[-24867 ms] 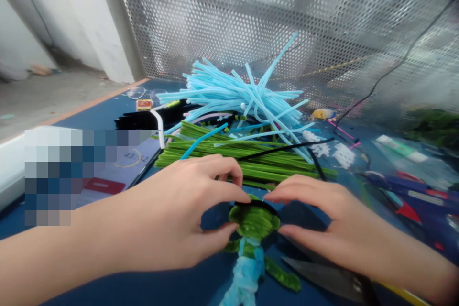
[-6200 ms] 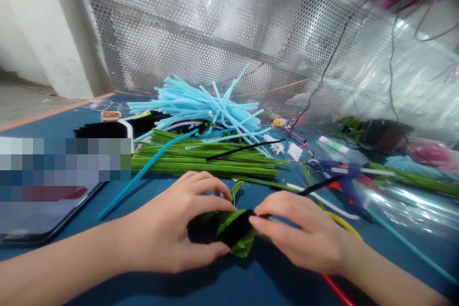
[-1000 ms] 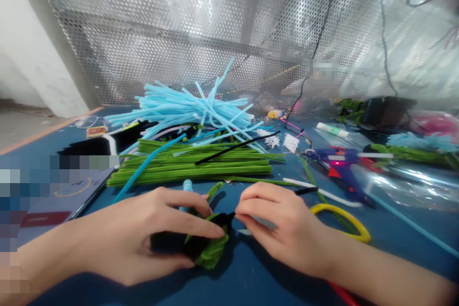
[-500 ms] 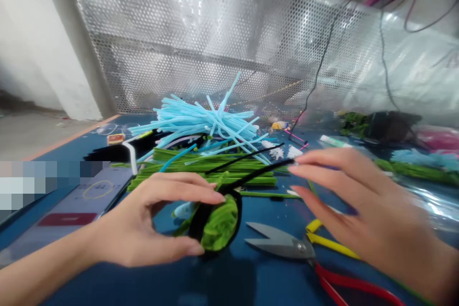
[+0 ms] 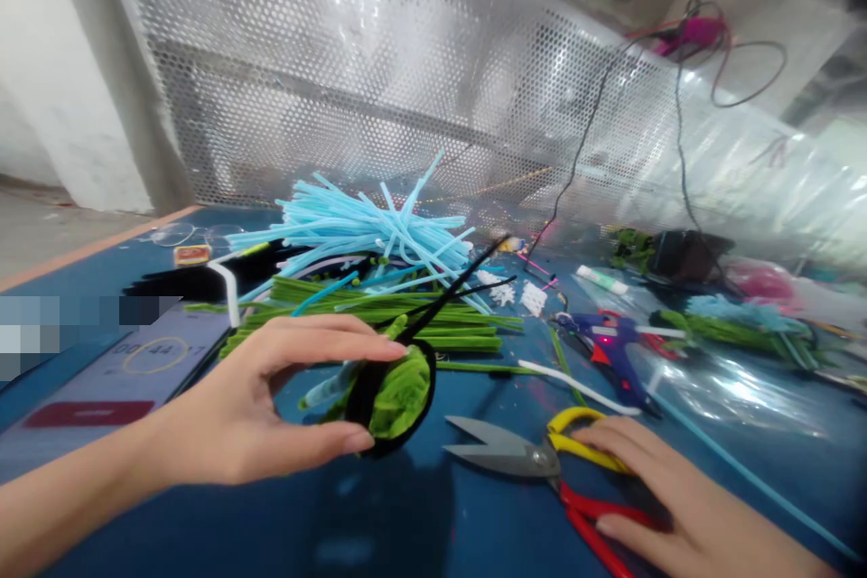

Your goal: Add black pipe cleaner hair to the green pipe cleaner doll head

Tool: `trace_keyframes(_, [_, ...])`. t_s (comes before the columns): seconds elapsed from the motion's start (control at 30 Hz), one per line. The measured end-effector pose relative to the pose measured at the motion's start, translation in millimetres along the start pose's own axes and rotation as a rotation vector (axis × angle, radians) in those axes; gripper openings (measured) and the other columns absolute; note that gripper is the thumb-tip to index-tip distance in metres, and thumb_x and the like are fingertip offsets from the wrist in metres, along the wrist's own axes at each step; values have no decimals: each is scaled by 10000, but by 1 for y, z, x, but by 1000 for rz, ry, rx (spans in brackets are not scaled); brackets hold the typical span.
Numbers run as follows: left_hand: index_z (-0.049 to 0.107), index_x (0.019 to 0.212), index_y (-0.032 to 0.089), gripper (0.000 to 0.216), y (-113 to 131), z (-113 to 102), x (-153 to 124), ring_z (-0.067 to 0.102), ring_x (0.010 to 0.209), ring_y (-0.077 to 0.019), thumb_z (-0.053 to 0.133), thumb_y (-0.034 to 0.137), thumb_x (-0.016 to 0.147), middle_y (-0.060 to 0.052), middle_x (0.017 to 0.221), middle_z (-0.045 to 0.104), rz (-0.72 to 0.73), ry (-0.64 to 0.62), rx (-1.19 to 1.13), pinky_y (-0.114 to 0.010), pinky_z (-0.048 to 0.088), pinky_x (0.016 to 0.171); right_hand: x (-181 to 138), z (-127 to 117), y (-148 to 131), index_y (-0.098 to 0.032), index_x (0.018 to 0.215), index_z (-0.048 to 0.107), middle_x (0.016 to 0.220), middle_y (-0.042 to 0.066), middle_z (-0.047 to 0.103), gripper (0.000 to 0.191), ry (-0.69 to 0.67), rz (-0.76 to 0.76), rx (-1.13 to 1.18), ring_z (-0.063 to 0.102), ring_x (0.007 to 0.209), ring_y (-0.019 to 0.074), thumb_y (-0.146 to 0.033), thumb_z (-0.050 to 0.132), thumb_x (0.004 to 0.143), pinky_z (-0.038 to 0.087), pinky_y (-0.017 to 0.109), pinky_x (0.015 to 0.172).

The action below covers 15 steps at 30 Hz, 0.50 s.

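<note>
My left hand (image 5: 250, 406) pinches a fuzzy craft piece between thumb and fingers: a green pipe-cleaner bundle (image 5: 401, 393) wrapped in a black pipe cleaner (image 5: 433, 370), whose loose end sticks up to the right. A pale blue bit (image 5: 325, 390) shows behind it, partly hidden by my fingers. My right hand (image 5: 667, 497) is on the handles of the scissors (image 5: 542, 461), fingers over the yellow one and thumb at the red one. The blades are spread and point left, below and right of the green bundle.
Behind my left hand lie green pipe cleaners (image 5: 467, 330), with a light blue pile (image 5: 366, 221) beyond. A phone (image 5: 115, 388) lies at left. A blue glue gun (image 5: 610, 343) sits at right, near a white strip (image 5: 575, 386). A perforated metal panel (image 5: 352, 72) stands behind.
My right hand has let go of the black pipe cleaner's end and moved down to the scissors handles. That end now points more steeply upward. My left hand keeps its pinch; the camera view has shifted.
</note>
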<state>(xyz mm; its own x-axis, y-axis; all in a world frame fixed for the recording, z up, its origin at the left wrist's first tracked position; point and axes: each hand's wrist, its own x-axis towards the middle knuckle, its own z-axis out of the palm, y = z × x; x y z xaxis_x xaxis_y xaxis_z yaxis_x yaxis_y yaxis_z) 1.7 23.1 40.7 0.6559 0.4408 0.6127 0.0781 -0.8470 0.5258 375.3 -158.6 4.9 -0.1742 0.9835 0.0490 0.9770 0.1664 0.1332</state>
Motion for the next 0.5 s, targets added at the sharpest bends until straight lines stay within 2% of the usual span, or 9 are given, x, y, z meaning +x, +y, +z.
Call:
trace_keyframes(0.13, [613, 1174, 339, 494, 3, -2, -1, 652, 980, -199, 735, 221, 710, -4, 1115, 668, -6, -28, 17, -253, 506, 851, -7, 11, 3, -250, 1315, 508, 1336, 130, 565, 506, 124, 19, 15, 593, 1152, 304, -439, 559, 849, 556, 428, 868])
trace_keyframes(0.27, [627, 1166, 323, 472, 1, -3, -2, 638, 1009, -227, 737, 249, 713, -30, 1134, 677, -31, -41, 21, -312, 500, 896, -1, 6, 5, -225, 1170, 605, 1192, 125, 663, 380, 220, 44, 44, 657, 1051, 299, -404, 576, 835, 572, 449, 843])
trace_keyframes(0.4, [599, 1178, 365, 528, 0, -2, -2, 644, 1002, -196, 756, 216, 696, 2, 1135, 670, 18, -91, 29, -260, 505, 884, 14, -10, 2, -211, 1046, 668, 1062, 105, 718, 278, 234, 58, 121, 701, 937, 269, -374, 568, 845, 598, 405, 792])
trace_keyframes(0.5, [582, 1193, 361, 554, 1, -1, 0, 659, 962, -178, 767, 208, 694, -6, 1125, 655, 56, -179, 18, -229, 518, 852, 21, -18, 3, -225, 972, 694, 987, 77, 739, 203, 184, 48, 166, 716, 876, 236, -333, 581, 842, 611, 344, 745])
